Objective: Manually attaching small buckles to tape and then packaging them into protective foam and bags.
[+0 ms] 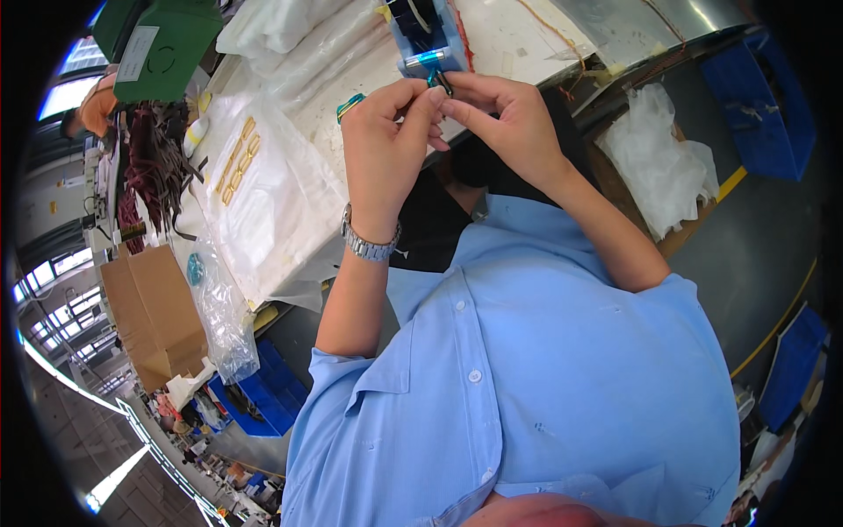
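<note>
Both of my hands meet over the white worktable's near edge. My left hand (384,132), with a metal watch on its wrist, is closed, thumb and forefinger pinched together. My right hand (516,127) comes in from the other side, likewise pinching. Between their fingertips is a small dark, shiny piece (442,83); its kind is too small to make out. Just beyond the fingers stands a light-blue tape dispenser (432,44) with a shiny blue strip at its front. A teal, shiny item (350,106) lies beside my left hand, partly covered by it.
Several gold-coloured metal rings (237,167) lie on clear plastic at the left. Beyond are plastic-wrapped bundles (303,44), a green container (171,48) and dark red straps (158,162). A cardboard box (154,316) stands lower left; white sheeting (659,149) lies right, near a blue bin (764,114).
</note>
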Available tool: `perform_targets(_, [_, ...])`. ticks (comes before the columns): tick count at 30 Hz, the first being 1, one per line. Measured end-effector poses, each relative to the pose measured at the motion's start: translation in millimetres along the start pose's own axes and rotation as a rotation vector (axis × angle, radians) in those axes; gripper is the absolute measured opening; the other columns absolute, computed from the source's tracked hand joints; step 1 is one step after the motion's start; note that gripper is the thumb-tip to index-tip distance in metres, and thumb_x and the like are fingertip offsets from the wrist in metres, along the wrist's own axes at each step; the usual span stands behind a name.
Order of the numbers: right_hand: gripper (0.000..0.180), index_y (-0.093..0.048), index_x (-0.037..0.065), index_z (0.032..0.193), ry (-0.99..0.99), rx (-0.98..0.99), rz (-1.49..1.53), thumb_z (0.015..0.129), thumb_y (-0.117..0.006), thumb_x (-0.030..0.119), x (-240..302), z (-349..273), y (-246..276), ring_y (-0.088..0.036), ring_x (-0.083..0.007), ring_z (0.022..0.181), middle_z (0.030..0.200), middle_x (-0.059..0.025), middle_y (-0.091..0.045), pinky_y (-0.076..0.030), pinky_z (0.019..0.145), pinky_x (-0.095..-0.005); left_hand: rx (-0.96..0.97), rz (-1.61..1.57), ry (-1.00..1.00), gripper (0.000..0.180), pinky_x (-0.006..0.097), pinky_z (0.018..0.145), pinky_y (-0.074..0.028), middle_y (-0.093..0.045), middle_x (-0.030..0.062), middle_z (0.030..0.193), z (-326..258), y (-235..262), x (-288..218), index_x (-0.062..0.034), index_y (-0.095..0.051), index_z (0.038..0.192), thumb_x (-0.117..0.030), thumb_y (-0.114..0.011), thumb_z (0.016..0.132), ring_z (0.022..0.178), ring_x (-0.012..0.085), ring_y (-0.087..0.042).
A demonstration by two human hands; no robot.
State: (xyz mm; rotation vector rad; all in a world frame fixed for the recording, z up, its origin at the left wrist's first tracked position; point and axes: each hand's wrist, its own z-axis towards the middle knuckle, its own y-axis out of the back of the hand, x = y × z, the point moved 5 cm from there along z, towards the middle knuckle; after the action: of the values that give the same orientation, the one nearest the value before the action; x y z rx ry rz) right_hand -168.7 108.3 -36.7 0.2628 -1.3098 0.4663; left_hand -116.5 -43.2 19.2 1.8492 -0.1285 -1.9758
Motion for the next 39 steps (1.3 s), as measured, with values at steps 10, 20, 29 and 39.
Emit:
perform_targets(10, [0.034,-0.074,-0.006,0.127,-0.083,-0.014,-0.125,0.101,-0.077,0.016,5.4,-11.5,-0.2,-0.079,-0.0134,0.096,0.102,-0.0116,-0.083,-0.06,0.084,-0.0274,0.043,-0.027,0.133,0.022,0.026,0.061,-0.061,-0.07,0.0048,0.082,-12.6,-5.7,6.6,0.0074,-0.076,0.102,-0.013,-0.071,0.106,0.069,0.0106,-0.07])
perform_targets(20, [0.054,-0.062,-0.004,0.146,0.074,0.283,-0.428,0.095,-0.075,0.006,30.7,-39.4,-13.3,-0.076,-0.0189,0.1,0.115,-0.0158,-0.078,-0.06,0.094,-0.0335,0.005,-0.487,0.221,0.02,0.024,0.058,-0.056,-0.073,0.0043,0.082,-71.7,-6.0,27.4,0.0045,-0.075,0.102,-0.013,-0.068,0.107,0.066,0.0091,-0.068])
perform_targets(29, [0.048,-0.067,-0.004,0.137,-0.045,0.436,-0.362,0.091,-0.076,0.007,33.9,-31.0,-38.7,-0.075,-0.0177,0.084,0.104,-0.0138,-0.077,-0.06,0.078,-0.0307,-0.083,-0.068,0.087,0.015,0.028,0.067,-0.058,-0.074,0.0073,0.094,-100.2,30.6,31.0,0.002,-0.075,0.113,-0.003,-0.075,0.099,0.077,0.0126,-0.071])
perform_targets(39, [0.071,-0.052,0.001,0.156,-0.145,0.732,-0.47,0.089,-0.076,0.003,39.8,-30.6,-64.2,-0.073,-0.0194,0.083,0.104,-0.0143,-0.078,-0.06,0.086,-0.0305,0.122,0.407,-0.274,0.035,0.044,0.084,-0.058,-0.071,0.0138,0.112,-100.9,55.5,5.9,-0.0042,-0.069,0.12,-0.004,-0.08,0.086,0.098,0.0366,-0.069])
